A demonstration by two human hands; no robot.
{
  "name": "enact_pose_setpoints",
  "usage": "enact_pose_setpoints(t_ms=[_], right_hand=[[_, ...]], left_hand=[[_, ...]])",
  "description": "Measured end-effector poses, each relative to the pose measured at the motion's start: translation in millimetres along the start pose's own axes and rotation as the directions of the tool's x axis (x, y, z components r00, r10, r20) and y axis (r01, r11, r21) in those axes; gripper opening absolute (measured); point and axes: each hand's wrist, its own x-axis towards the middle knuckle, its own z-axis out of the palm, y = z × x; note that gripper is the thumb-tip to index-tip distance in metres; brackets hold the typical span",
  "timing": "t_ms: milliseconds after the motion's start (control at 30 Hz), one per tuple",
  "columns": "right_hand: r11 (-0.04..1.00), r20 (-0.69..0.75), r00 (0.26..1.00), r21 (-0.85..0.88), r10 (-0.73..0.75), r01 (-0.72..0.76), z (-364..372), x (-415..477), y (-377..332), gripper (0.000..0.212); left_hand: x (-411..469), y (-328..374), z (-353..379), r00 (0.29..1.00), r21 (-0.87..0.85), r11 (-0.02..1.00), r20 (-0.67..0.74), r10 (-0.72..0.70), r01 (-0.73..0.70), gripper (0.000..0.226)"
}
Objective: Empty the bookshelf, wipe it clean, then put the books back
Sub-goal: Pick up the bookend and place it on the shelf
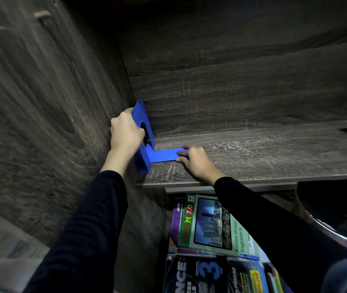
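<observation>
I am holding a blue bookend with both hands. It is standing on the bookshelf, in the left corner, right next to the side wall. My left hand is gripping its tall part, with my fingers curled around the edge. My right hand is touching the end of its flat part with bent fingers, but I cannot tell if they are pinching it. The books are lying in a pile below the shelf, with a green one on top.
</observation>
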Motion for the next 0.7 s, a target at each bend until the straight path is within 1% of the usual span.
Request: enact_pose_setpoints(t_ms=[167,300,433,567,700], right_hand=[[0.999,0.002,1.000,-0.040,-0.012,0.012,0,0,-1,0.035],[1.000,-0.011,1.000,-0.023,0.005,-0.005,-1,1,0,0.035],[0.998,-0.004,1.000,-0.058,0.029,-0.030,1,5,0,0.037],[0.998,-0.010,0.999,-0.039,0.050,-0.050,0,6,-1,0.035],[0.998,-0.022,0.998,-0.014,0.057,-0.057,0,6,-1,0.035]], left_hand=[[1,1,4,1.000,-0.019,1.000,0.006,0.003,-0.003,0.043],[2,1,7,1.000,-0.032,0.999,-0.002,0.007,-0.007,0.044],[2,2,9,1.000,-0.029,0.999,-0.001,0.020,-0.020,0.043],[1,5,10,1.000,-0.030,0.999,-0.008,0.023,-0.024,0.041],[2,2,12,1.000,-0.028,0.999,-0.012,0.022,-0.022,0.044]])
